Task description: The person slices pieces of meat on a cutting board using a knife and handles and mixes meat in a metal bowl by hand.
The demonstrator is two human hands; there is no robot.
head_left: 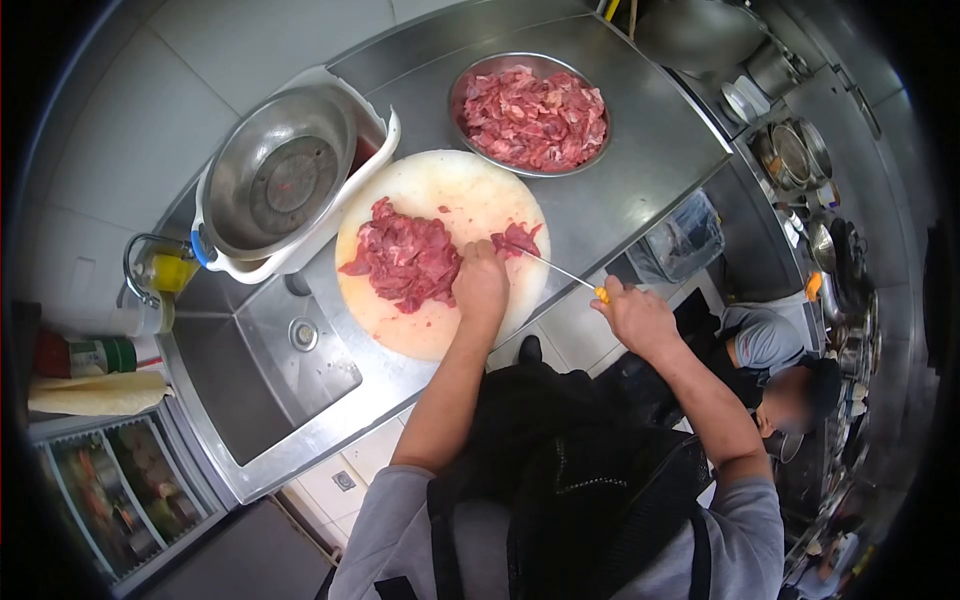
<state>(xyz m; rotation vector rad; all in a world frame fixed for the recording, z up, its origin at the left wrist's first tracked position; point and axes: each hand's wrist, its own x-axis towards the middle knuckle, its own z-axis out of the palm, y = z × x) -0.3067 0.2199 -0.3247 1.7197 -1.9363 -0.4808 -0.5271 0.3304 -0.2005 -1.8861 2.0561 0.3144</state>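
Note:
A pile of raw sliced meat (405, 258) lies on the round white cutting board (400, 335). At the pile's right edge my left hand (482, 285) is closed, its fingertips curled down toward the board; what they pinch is hidden. A smaller piece of meat (516, 239) lies just right of those fingertips. My right hand (640, 318) grips the yellow handle of a knife (562, 270), seen nearly edge-on. Its thin blade reaches left over the board, with the tip at the smaller piece.
A steel bowl of cut meat (535, 118) stands behind the board. Left of it, a metal basin (285, 175) sits in a white tub (375, 150), beside a sink (300, 375). A lined bin (685, 240) stands beyond the counter edge. Another person (765, 345) is at right, near shelved pans.

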